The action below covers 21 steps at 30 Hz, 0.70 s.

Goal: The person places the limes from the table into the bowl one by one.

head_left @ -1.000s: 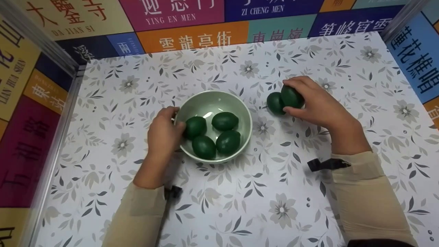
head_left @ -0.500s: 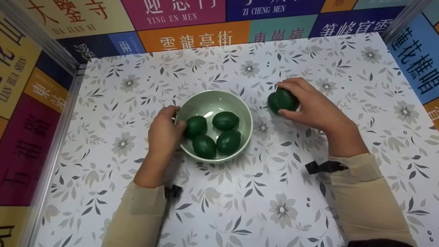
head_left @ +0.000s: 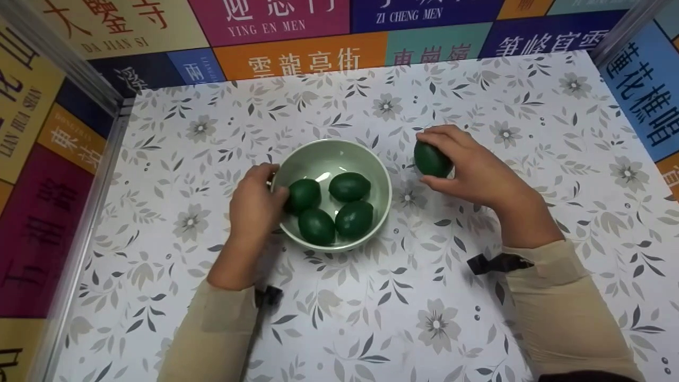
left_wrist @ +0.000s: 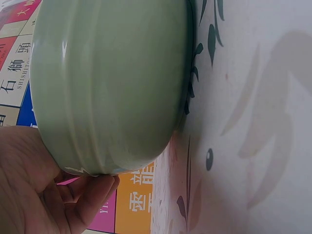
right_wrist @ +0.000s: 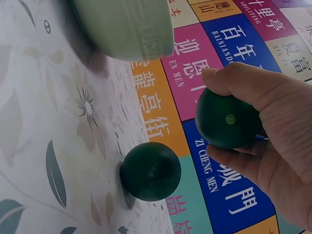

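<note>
A pale green bowl [head_left: 339, 154] stands on the table with several dark green limes [head_left: 349, 187] inside. My left hand [head_left: 253, 204] grips the bowl's left rim, thumb on the inner side and fingers outside. In the left wrist view, fingertips press against the bowl's outer wall [left_wrist: 112, 87]. To the right of the bowl, my right hand [head_left: 472, 168] holds another lime [right_wrist: 226, 119] between thumb and fingers, raised above the table. A loose lime [right_wrist: 152, 171] rests on the table just below it; in the head view the held lime hides it.
The table [head_left: 371, 307] has a white cover printed with leaves and flowers. Colourful panels [head_left: 297, 48] with lettering rise along its back and sides. A black strap [head_left: 498, 263] with a small device sits at the right cuff, and another device [head_left: 268, 296] at the left.
My right hand has moved left and slightly toward me with its lime, which now covers the loose lime in the head view. My left hand and the bowl stay in place.
</note>
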Available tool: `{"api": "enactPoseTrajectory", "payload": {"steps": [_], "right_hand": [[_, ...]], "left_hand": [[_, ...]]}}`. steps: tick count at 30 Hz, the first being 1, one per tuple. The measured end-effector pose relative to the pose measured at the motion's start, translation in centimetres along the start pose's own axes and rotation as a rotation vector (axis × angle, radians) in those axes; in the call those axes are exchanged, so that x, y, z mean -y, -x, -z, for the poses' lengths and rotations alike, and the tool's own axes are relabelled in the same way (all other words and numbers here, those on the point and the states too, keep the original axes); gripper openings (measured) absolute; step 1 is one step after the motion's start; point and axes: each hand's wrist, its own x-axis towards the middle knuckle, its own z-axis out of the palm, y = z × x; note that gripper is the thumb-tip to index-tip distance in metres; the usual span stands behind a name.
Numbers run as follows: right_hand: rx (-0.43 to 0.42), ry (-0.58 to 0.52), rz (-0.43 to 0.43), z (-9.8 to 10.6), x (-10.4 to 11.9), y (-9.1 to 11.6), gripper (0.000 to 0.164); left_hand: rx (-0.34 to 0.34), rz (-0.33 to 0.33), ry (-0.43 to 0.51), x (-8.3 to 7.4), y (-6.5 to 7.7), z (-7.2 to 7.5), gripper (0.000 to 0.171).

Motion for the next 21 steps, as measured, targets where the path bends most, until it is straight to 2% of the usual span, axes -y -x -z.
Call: {"api": "enactPoseTrajectory", "payload": {"steps": [21], "right_hand": [[-0.005, -0.022, 0.059, -1.0, 2.1, -0.2, 0.069]], "left_hand": [[0.0, 0.004, 0.0, 0.0, 0.0, 0.1, 0.042]]}}
